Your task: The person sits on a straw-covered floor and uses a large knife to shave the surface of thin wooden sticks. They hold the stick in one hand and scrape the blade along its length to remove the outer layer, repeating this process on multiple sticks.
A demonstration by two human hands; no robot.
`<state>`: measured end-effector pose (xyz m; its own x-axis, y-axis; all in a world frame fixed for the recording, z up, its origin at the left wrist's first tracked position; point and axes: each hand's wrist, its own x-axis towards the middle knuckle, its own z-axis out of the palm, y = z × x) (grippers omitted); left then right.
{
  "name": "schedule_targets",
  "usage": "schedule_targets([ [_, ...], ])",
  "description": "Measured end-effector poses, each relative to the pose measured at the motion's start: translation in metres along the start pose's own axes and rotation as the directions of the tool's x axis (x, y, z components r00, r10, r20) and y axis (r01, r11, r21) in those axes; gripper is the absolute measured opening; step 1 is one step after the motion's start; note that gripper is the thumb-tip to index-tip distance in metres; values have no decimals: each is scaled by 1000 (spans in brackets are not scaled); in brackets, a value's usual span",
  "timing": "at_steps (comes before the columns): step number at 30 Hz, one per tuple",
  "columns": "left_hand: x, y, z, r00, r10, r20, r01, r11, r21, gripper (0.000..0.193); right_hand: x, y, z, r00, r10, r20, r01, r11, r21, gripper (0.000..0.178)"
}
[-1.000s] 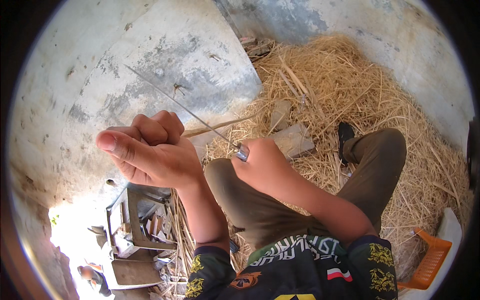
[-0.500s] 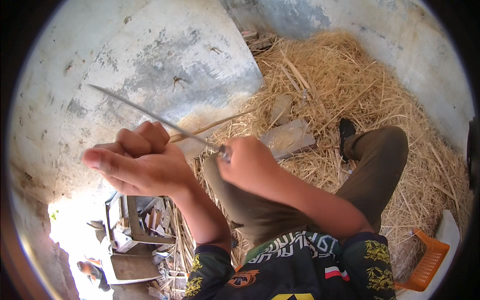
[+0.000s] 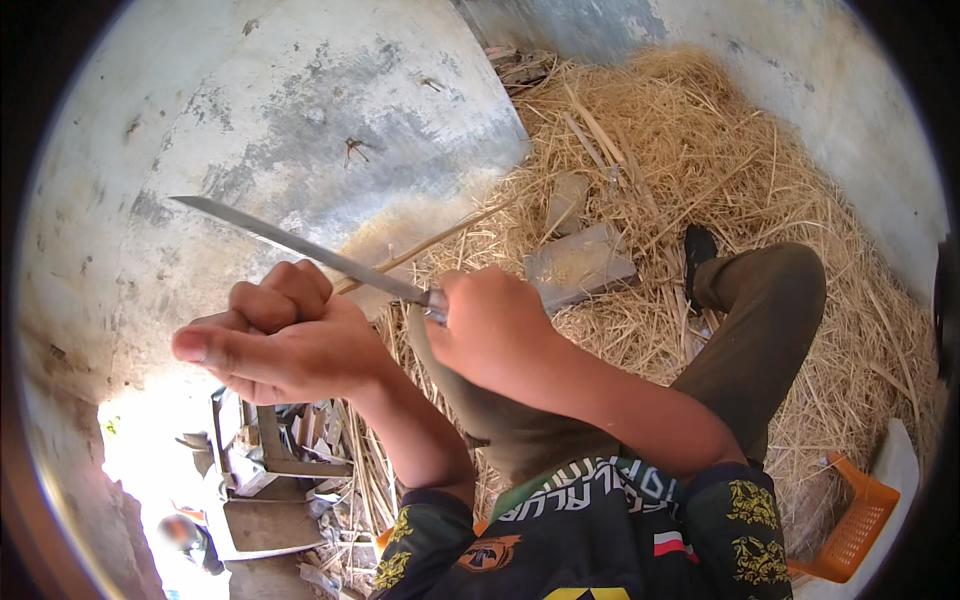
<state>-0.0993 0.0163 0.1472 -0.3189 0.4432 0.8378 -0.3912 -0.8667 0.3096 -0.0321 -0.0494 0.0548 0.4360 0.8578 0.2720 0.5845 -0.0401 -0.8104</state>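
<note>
My right hand (image 3: 492, 325) is closed around the handle of a long knife (image 3: 300, 245). Its straight grey blade slants up and left, passing above my left fist, with its broad side showing. My left hand (image 3: 285, 335) is turned palm up, its fingers curled in and the thumb lying out to the left. Whether anything is inside those curled fingers is hidden. A thin wooden stick (image 3: 440, 243) runs behind the blade toward the left fingers; I cannot tell if it touches them.
Dry straw (image 3: 690, 150) covers the floor around my bent legs. A flat board (image 3: 580, 265) lies in it. Worn plaster walls (image 3: 300, 100) stand close ahead. An orange crate (image 3: 858, 520) is at lower right. A wooden frame (image 3: 265, 430) with scraps and a person (image 3: 200, 545) are at lower left.
The knife has turned from nearly edge-on to show its broad side, and its tip has dropped slightly. My left hand stays curled, a little lower in the picture.
</note>
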Motion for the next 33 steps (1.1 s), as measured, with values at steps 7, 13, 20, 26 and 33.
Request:
schedule_targets([
  [7, -12, -11, 4, 1000, 11, 0, -11, 1000, 13, 53, 13, 12, 1, 998, 60, 3, -60, 998, -15, 25],
  [13, -12, -6, 10, 999, -28, -15, 28, 999, -25, 54, 18, 36, 9, 993, 102, -57, -105, 992, -66, 24],
  [20, -7, -5, 6, 1000, 18, 2, -18, 1000, 11, 52, -13, 141, 35, 928, 371, -43, -370, 928, 43, 26],
  [26, -8, -11, 8, 999, -35, -18, 35, 999, 1, 53, -5, 55, -8, 987, 159, -20, -146, 947, 286, 28],
  [33, -18, -5, 19, 995, -50, -84, 50, 999, -1, 52, 9, 43, 5, 999, 41, -14, -37, 981, 191, 28],
])
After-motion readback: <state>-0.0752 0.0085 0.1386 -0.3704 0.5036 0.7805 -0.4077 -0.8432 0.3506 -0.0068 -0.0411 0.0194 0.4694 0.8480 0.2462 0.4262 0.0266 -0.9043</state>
